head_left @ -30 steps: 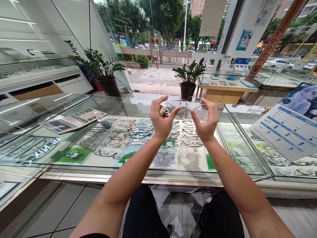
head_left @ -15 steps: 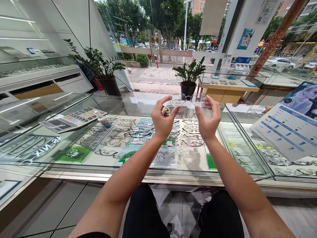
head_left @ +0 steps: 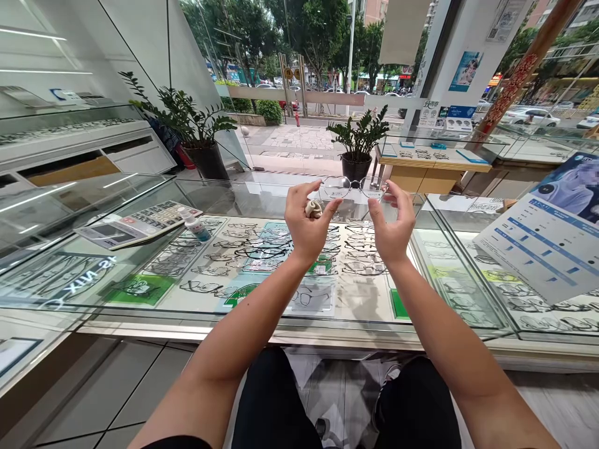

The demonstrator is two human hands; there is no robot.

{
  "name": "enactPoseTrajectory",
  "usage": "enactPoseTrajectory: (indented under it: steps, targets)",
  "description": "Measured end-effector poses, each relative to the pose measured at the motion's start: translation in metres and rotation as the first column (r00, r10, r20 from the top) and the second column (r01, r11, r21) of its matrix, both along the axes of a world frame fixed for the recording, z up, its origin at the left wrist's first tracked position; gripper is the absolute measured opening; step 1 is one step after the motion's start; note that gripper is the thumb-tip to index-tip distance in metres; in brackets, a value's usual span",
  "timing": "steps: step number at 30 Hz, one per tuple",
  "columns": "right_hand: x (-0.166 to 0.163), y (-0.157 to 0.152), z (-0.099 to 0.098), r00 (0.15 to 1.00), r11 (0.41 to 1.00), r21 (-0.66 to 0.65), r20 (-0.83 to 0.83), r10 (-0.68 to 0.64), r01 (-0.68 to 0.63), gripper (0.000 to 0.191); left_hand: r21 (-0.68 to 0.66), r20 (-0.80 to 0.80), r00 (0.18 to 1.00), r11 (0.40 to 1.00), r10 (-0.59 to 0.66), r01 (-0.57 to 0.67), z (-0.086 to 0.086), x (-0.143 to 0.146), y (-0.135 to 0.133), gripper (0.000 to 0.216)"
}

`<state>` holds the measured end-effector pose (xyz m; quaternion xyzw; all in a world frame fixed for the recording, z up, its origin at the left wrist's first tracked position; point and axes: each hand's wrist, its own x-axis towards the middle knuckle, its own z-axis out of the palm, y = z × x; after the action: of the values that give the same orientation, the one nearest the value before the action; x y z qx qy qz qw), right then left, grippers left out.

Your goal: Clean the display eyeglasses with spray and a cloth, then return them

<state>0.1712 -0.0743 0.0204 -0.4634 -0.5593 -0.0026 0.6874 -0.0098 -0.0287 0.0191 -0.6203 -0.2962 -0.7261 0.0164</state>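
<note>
A pair of thin-rimmed eyeglasses [head_left: 337, 188] with clear lenses is held up above the glass counter, its front spread between both hands. My left hand [head_left: 306, 221] pinches the left edge of the frame with thumb and fingers. Tucked in that same palm is a crumpled beige cloth [head_left: 313, 209]. My right hand [head_left: 394, 223] pinches the opposite edge by the right lens. Small printed marks show on the lenses. Below the hands, rows of eyeglass frames [head_left: 262, 252] lie inside the counter.
On the glass counter [head_left: 224, 194], a large calculator [head_left: 140, 223] and a small spray bottle [head_left: 193, 224] stand to the left. A printed leaflet [head_left: 545, 227] stands at the right. Beyond the counter are potted plants [head_left: 358, 137] and another display table [head_left: 433, 163].
Both hands and the eyeglasses have shifted very slightly to the left. The grip on the frame looks the same.
</note>
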Motion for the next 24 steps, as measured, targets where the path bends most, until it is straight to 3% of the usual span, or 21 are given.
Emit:
enactPoseTrajectory:
  steps: [8,14,24]
  targets:
    - [-0.001,0.003,-0.004,0.99,0.989,-0.072,-0.077,0.121,-0.126,0.051,-0.02,-0.002,1.0,0.999,0.03,-0.03,-0.002,-0.001,0.0,0.044]
    - [0.001,0.009,-0.009,0.994,0.993,-0.052,-0.039,0.105,-0.107,0.053,-0.048,0.03,0.999,0.998,-0.043,0.044,-0.004,-0.002,0.001,0.053]
    - [0.001,0.014,-0.014,0.999,0.999,0.02,0.015,0.031,-0.032,0.054,0.021,-0.007,0.999,0.999,0.047,-0.047,-0.002,-0.001,0.0,0.051]
